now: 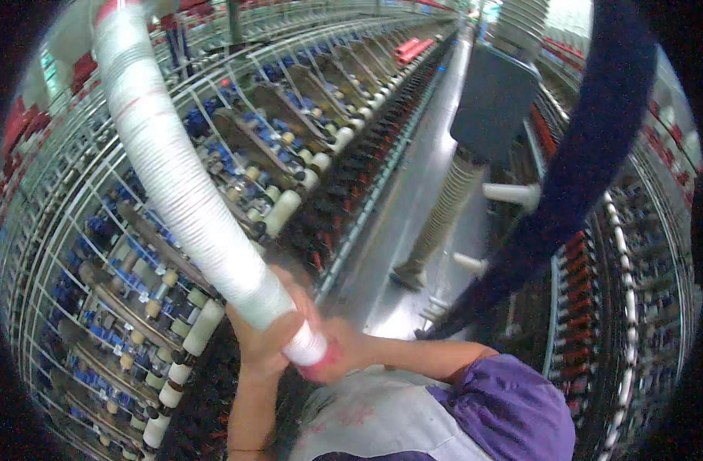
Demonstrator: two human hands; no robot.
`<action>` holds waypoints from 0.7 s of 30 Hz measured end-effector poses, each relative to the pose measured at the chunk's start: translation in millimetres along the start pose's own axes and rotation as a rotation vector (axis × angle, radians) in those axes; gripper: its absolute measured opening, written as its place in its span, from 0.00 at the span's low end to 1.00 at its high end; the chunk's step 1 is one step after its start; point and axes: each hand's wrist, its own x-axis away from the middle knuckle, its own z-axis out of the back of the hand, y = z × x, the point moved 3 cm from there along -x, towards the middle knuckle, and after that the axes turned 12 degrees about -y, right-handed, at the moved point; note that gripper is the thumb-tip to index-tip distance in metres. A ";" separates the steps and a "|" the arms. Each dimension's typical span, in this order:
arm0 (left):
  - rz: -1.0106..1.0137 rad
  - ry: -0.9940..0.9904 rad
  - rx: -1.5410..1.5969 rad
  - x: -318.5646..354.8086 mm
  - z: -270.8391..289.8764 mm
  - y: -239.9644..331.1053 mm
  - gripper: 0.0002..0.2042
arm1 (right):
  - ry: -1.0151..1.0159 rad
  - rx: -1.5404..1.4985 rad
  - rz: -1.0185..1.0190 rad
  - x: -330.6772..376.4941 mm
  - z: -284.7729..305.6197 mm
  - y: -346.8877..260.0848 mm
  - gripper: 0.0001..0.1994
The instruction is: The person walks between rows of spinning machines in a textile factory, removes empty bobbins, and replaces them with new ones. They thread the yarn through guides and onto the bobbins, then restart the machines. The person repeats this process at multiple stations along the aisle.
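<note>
A long white roving bobbin (186, 184) slants across the left half of the view, from the upper left down to my body. Close rings of white strand cover it, and pink-red tube shows at its tips. Around the lower part wraps my left hand (260, 330), thumb across the front. My right hand (342, 352) closes on the pink lower end, its fingers partly hidden and slightly blurred. The bobbin is tilted and held in front of the spinning frame (278, 211).
Rows of pale rollers and blue parts run along the left. Right of me are a dark blue hose (593, 146), a dark grey box (495, 96) and a ribbed hose (447, 211). A metallic aisle floor (390, 223) runs ahead; another machine row (582, 307) lines the right.
</note>
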 end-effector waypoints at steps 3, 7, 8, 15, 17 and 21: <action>0.026 -0.115 0.071 31.1 -11.8 -22.4 0.29 | -0.041 -0.221 -0.205 40.7 -24.4 1.6 0.23; 0.062 -0.005 0.151 50.2 -15.3 -67.7 0.34 | 0.660 0.952 -0.270 82.3 -26.8 -5.0 0.19; 0.079 -0.043 0.169 56.8 -23.5 -76.1 0.34 | 0.674 1.029 -0.284 94.3 -33.5 -4.5 0.18; 0.008 -0.419 0.590 60.4 -69.8 -64.0 0.43 | -0.227 -0.399 -0.287 129.7 -46.7 -20.7 0.21; 0.033 -0.200 0.309 54.0 -79.1 -67.1 0.40 | -0.044 0.091 -0.343 126.9 -29.2 -31.8 0.27; -0.116 -0.071 0.181 28.0 -118.4 -87.2 0.29 | 0.538 0.883 -0.251 142.8 -3.3 -62.7 0.24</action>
